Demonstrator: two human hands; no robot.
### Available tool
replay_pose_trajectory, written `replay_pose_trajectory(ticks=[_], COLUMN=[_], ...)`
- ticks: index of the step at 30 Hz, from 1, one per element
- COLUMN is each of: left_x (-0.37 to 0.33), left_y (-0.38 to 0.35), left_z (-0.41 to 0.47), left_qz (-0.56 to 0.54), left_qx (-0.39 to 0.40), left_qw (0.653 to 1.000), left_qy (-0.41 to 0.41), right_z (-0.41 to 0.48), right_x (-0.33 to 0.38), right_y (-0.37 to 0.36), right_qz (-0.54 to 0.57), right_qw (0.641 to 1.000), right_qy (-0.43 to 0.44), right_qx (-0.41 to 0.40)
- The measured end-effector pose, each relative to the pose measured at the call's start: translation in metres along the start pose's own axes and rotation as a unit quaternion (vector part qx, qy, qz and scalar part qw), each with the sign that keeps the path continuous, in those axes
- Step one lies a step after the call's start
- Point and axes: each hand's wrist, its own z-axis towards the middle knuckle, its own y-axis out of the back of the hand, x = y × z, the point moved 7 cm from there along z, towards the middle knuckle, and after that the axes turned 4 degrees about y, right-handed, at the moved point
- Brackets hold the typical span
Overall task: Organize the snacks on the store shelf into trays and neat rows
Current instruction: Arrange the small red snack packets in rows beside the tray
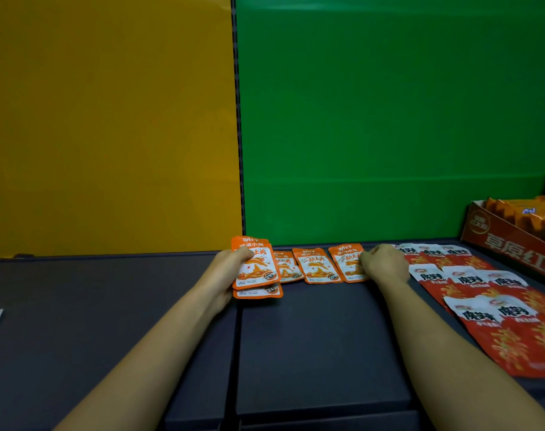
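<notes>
My left hand [230, 264] grips the spare orange packets [256, 270], well left of the red packets [482, 286]; my right hand [384, 263] pinches 1 laid packet [347, 263] just beside them. I should square it before dealing another.

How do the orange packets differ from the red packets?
The orange packets are orange on top, white below; red packets white on top, red below. Orange packets sit in one back row; red packets overlap in several rows. The left hand holds spare orange packets, no red packets. Both lie flat on the shelf.
</notes>
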Motion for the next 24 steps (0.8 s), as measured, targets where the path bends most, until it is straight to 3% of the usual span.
replay_pose_trajectory(ticks=[5, 9, 11, 15, 19, 24], left_x=[0.001, 0.000, -0.001, 0.002, 0.005, 0.008], left_y=[-0.001, -0.004, -0.008, -0.022, -0.036, -0.036], left_z=[0.000, -0.003, -0.005, -0.014, -0.022, -0.025], left_qz=[0.006, 0.006, 0.003, -0.014, -0.018, -0.057], left_qx=[0.007, 0.014, 0.021, 0.036, 0.052, 0.048], left_qw=[1.000, 1.000, 1.000, 0.998, 0.996, 0.996], left_qy=[-0.004, -0.013, -0.023, -0.048, -0.075, -0.049], right_z=[-0.006, -0.031, -0.053, -0.101, -0.111, -0.110], right_x=[0.005, 0.044, 0.068, 0.092, 0.084, 0.064], right_y=[0.005, 0.024, 0.022, 0.003, -0.007, 0.005], right_qz=[-0.006, 0.052, 0.107, 0.111, 0.151, 0.225], right_qw=[1.000, 0.986, 0.972, 0.945, 0.933, 0.926], right_qy=[0.021, 0.151, 0.210, 0.260, 0.255, 0.213], right_qx=[-0.014, -0.055, 0.012, 0.167, 0.202, 0.215])
